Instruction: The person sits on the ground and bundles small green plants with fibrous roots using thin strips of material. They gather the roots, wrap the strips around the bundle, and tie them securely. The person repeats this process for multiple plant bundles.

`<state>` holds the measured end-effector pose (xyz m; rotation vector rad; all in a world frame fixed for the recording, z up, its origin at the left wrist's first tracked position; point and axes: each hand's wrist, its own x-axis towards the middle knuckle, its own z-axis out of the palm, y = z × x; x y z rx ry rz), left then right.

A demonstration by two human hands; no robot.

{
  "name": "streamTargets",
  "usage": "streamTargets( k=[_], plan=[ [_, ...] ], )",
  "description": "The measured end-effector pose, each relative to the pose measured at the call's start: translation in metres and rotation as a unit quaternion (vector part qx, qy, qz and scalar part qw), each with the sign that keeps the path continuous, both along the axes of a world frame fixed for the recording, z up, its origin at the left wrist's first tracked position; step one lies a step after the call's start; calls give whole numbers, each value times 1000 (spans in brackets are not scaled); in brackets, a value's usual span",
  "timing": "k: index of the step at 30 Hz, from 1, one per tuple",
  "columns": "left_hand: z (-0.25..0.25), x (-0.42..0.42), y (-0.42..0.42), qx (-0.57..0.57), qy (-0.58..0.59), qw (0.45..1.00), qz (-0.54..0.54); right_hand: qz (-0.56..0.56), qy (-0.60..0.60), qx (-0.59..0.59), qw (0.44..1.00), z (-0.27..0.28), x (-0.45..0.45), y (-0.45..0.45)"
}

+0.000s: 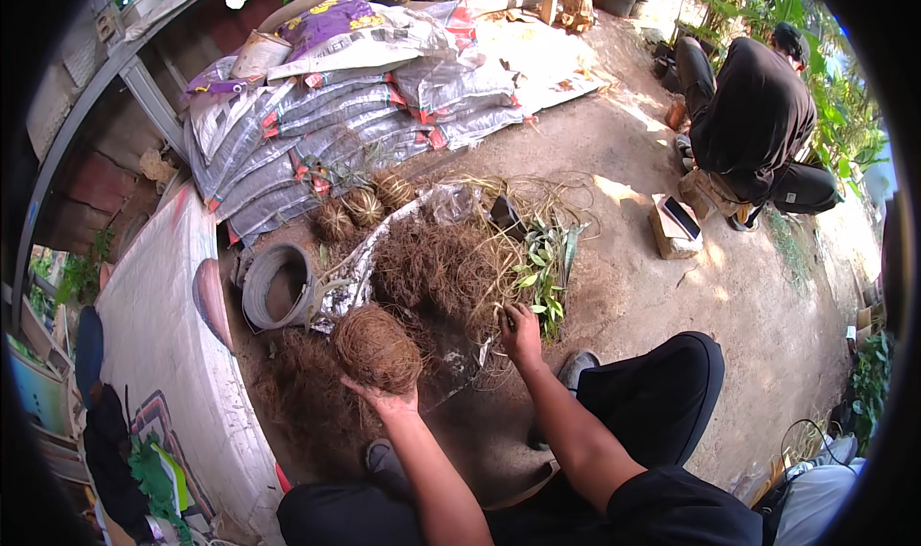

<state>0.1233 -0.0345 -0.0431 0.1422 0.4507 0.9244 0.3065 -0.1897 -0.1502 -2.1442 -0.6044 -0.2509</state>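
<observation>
My left hand (388, 400) holds up a round ball of brown root fibre (377, 349) from below, its palm under the ball. To the right, my right hand (519, 330) is at the edge of a heap of loose brown fibre (439, 262), fingers bent around pale dry strands (498, 308); how firmly they are gripped is hard to see. Green leafy cuttings (541, 276) lie just beyond that hand, beside a small black plastic pot (507, 217). More pale strands (554, 193) lie in loops behind the heap.
A grey plastic pot (277, 287) stands left of the heap. Behind it are several strand-wrapped fibre balls (363, 206) and stacked sacks (338, 121). A low painted wall (165, 316) runs along the left. At the right, a co-worker (755, 114) sits near a block bearing a phone (681, 217).
</observation>
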Motion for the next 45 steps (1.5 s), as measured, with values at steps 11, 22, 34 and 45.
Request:
streamTargets(
  k=[11, 22, 34, 45],
  plan=[
    [28, -38, -1, 34, 57, 997, 42, -23, -203, 65, 977, 192, 41, -4],
    [58, -54, -25, 22, 115, 993, 15, 309, 149, 26, 939, 371, 3, 20],
    [57, -64, -39, 32, 69, 997, 19, 539, 89, -131, 827, 345, -136, 75],
    [11, -68, -13, 35, 114, 991, 64, 524, 106, 49, 844, 303, -167, 118]
  ],
)
